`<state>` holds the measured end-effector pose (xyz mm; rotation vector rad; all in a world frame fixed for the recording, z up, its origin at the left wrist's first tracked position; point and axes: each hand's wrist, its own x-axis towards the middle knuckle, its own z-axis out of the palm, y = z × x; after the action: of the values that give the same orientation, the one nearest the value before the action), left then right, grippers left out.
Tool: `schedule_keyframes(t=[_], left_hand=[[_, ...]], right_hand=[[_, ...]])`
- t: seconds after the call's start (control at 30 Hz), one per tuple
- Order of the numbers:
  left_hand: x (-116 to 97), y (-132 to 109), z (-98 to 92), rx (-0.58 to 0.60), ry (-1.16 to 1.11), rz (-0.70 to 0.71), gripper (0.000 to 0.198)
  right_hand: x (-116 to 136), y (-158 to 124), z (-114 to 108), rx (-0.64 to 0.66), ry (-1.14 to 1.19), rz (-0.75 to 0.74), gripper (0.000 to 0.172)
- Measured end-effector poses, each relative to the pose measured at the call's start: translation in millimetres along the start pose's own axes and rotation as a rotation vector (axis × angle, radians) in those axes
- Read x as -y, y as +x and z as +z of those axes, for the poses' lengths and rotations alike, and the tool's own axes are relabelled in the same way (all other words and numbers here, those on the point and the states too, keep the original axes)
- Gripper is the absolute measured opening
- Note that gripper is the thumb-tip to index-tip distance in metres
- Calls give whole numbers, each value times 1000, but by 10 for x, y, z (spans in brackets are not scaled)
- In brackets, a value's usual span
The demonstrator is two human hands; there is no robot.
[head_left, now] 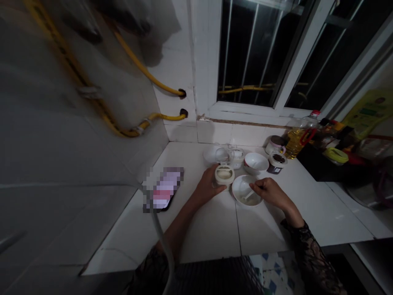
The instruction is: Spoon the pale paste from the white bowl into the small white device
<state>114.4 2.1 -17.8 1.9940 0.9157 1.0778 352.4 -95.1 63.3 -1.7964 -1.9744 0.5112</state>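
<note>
My left hand (211,186) is wrapped round a small jar (224,175) with a pale rim and whitish contents, held just left of a white bowl. In my right hand (270,191) a white spoon (249,195) is pinched by its handle. The spoon's lower end dips into the white bowl (238,196), where a little pale stuff lies at the bottom. Behind it stands a second white bowl (256,162) with red marks on its side. A clear jar (237,158) and a transparent container (212,155) sit behind my left hand.
A phone (167,188) with a lit screen lies to the left. A grey cable (159,229) hangs in front. At the right are a jar of dark bits (277,163), an oil bottle (295,141) and a black box (316,162). Yellow pipe (144,71) runs along the wall.
</note>
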Motion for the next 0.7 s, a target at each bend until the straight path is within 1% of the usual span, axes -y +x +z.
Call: schedule_keyframes(t=[0.13,0.3,0.47,0.57,0.7], left_hand=[[14,-1,5,-11,-24,10,80],[11,3,8,1,-11,0,79],[23,2,16,-4,-3,11,79],[22,1,16,-18,-4,13,79],[-8,3,2,-3,-1,-2,80]], right_hand=[[-56,24,35,-38,164,63,55],[-146,34,-3,-92,314,118,57],[-185,35,-19,-158,441,215,58],[-194,36,-14,-165,509,269,56],[-212,42,6,-163,575,306,55]])
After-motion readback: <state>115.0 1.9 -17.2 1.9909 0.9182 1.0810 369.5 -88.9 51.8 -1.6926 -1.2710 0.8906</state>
